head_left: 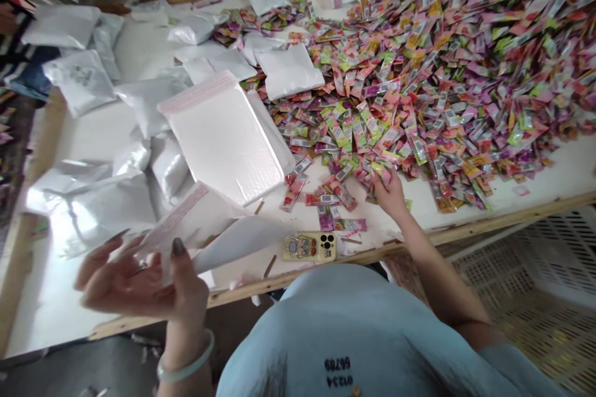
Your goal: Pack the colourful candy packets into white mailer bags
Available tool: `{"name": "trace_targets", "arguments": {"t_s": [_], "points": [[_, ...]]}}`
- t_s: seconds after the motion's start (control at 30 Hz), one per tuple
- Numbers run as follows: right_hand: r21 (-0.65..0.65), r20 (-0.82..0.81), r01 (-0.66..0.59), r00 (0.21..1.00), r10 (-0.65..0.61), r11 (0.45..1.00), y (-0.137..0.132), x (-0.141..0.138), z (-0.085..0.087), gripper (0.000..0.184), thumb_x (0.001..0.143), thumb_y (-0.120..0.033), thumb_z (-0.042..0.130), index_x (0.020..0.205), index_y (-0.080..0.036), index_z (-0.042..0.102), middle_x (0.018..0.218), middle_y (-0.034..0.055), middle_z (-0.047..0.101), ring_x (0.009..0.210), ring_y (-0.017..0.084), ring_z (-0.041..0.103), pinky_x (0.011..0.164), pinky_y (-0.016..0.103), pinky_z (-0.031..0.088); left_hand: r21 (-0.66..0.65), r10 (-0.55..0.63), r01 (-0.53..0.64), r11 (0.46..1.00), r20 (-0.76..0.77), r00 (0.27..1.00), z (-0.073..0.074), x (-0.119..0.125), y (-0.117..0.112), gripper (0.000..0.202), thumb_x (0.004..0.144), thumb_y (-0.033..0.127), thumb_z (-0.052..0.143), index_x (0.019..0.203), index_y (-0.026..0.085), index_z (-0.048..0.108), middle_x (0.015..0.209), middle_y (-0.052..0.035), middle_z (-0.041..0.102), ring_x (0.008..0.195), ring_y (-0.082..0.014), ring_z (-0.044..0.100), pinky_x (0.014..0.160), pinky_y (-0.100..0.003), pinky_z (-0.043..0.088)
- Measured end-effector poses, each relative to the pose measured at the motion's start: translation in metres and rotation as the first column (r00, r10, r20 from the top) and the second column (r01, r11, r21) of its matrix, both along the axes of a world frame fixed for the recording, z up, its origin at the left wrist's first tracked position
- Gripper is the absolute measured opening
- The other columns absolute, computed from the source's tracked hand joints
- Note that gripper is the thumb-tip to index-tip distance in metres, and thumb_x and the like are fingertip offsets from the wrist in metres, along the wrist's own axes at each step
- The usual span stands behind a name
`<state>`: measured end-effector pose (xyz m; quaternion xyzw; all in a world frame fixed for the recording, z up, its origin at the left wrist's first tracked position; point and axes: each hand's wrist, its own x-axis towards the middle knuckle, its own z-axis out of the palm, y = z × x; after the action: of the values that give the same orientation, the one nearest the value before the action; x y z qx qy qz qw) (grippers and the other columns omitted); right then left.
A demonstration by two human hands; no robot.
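My left hand (179, 288) grips the edge of a white plastic mailer bag (242, 242) with a pinkish flap strip, thumb on the near side. The bag slants away to the right over the table edge. My right hand (390, 195) is at the near edge of a big heap of small colourful sachets (410, 74), its fingers closed on sachets; how many is hidden. A stack of flat white mailers (223, 136) lies between the hands, further back. Several loose sachets (321, 199) are scattered left of my right hand.
Filled white bags (97, 205) crowd the table's left side. A phone in a yellow cartoon case (310, 247) lies by the wooden front rim (261, 285). White plastic crates (535, 279) stand below at the right. Another person's sleeve (23, 43) shows at the far left.
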<state>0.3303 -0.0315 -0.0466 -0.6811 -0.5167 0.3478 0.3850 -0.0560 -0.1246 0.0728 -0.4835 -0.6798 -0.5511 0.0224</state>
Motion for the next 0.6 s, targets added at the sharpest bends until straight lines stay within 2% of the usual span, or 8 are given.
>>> {"name": "trace_targets", "arguments": {"t_s": [0.07,0.1,0.17,0.23,0.33,0.4,0.5,0.6], "points": [[-0.142,0.184,-0.137,0.970,0.162,0.980,0.007,-0.009,0.008,0.049,0.090,-0.056,0.065,0.122,-0.018,0.060,0.098,0.0123,0.074,0.094,0.030,0.071,0.082,0.041,0.058,0.195,0.017,0.012,0.981,-0.148,0.989,0.003,-0.001,0.004,0.040,0.070,0.046,0.073,0.095,0.022,0.052,0.119,-0.0098,0.048,0.114,-0.0305,0.060,0.093,-0.049,0.053],[-0.234,0.277,-0.205,0.923,0.268,0.950,0.009,-0.016,0.011,0.050,0.088,-0.052,0.070,0.123,-0.017,0.061,0.098,0.0132,0.075,0.093,0.031,0.072,0.081,0.040,0.057,0.220,0.010,0.032,0.975,-0.190,0.982,0.003,-0.002,0.005,0.035,0.071,0.045,0.072,0.091,0.021,0.055,0.119,-0.0107,0.049,0.110,-0.0303,0.063,0.089,-0.048,0.055],[-0.396,0.423,-0.285,0.787,0.449,0.873,0.010,-0.029,0.018,0.046,0.088,-0.043,0.073,0.122,-0.014,0.063,0.098,0.0147,0.076,0.095,0.032,0.073,0.080,0.038,0.055,0.171,-0.001,0.035,0.985,-0.195,0.981,0.003,-0.002,0.004,0.029,0.073,0.044,0.070,0.085,0.019,0.060,0.119,-0.0113,0.051,0.110,-0.0311,0.065,0.086,-0.047,0.055],[-0.462,0.487,-0.332,0.680,0.548,0.823,0.008,-0.035,0.023,0.036,0.093,-0.037,0.069,0.121,-0.014,0.066,0.102,0.0150,0.076,0.098,0.032,0.073,0.082,0.037,0.055,0.134,0.000,0.024,0.991,-0.180,0.984,0.003,-0.001,0.002,0.026,0.073,0.042,0.071,0.083,0.019,0.063,0.120,-0.0115,0.052,0.112,-0.0326,0.066,0.088,-0.049,0.055],[-0.390,0.542,-0.465,0.582,0.607,0.794,0.009,-0.031,0.029,0.034,0.095,-0.027,0.066,0.127,-0.016,0.065,0.128,0.0177,0.068,0.112,0.030,0.071,0.088,0.037,0.056,0.151,-0.063,0.088,0.985,-0.167,0.984,0.005,0.003,-0.001,0.020,0.073,0.035,0.073,0.084,0.019,0.068,0.122,-0.0110,0.055,0.113,-0.0329,0.066,0.092,-0.051,0.057],[-0.348,0.597,-0.573,0.475,0.647,0.742,0.016,-0.025,0.031,0.035,0.093,-0.019,0.068,0.128,-0.016,0.065,0.147,0.0207,0.055,0.124,0.031,0.065,0.090,0.038,0.056,0.168,-0.103,0.128,0.978,-0.149,0.984,0.007,0.005,-0.002,0.016,0.073,0.032,0.073,0.083,0.019,0.070,0.124,-0.0108,0.057,0.115,-0.0330,0.066,0.095,-0.052,0.057],[-0.367,0.650,-0.637,0.346,0.676,0.678,0.029,-0.020,0.030,0.036,0.092,-0.021,0.070,0.127,-0.014,0.063,0.153,0.0235,0.048,0.126,0.035,0.063,0.088,0.040,0.057,0.101,-0.109,0.121,0.987,-0.116,0.987,0.011,0.008,-0.006,0.013,0.078,0.032,0.071,0.079,0.019,0.073,0.125,-0.0099,0.065,0.118,-0.0324,0.066,0.101,-0.052,0.055],[-0.304,0.695,-0.564,0.420,0.584,0.768,0.030,-0.019,0.023,0.038,0.094,-0.032,0.069,0.127,-0.015,0.061,0.149,0.0236,0.049,0.117,0.034,0.066,0.083,0.041,0.057,0.008,-0.118,0.119,0.993,-0.074,0.990,0.014,0.010,-0.014,0.014,0.085,0.029,0.066,0.081,0.022,0.078,0.127,-0.0062,0.072,0.117,-0.0304,0.068,0.104,-0.051,0.052]]}}
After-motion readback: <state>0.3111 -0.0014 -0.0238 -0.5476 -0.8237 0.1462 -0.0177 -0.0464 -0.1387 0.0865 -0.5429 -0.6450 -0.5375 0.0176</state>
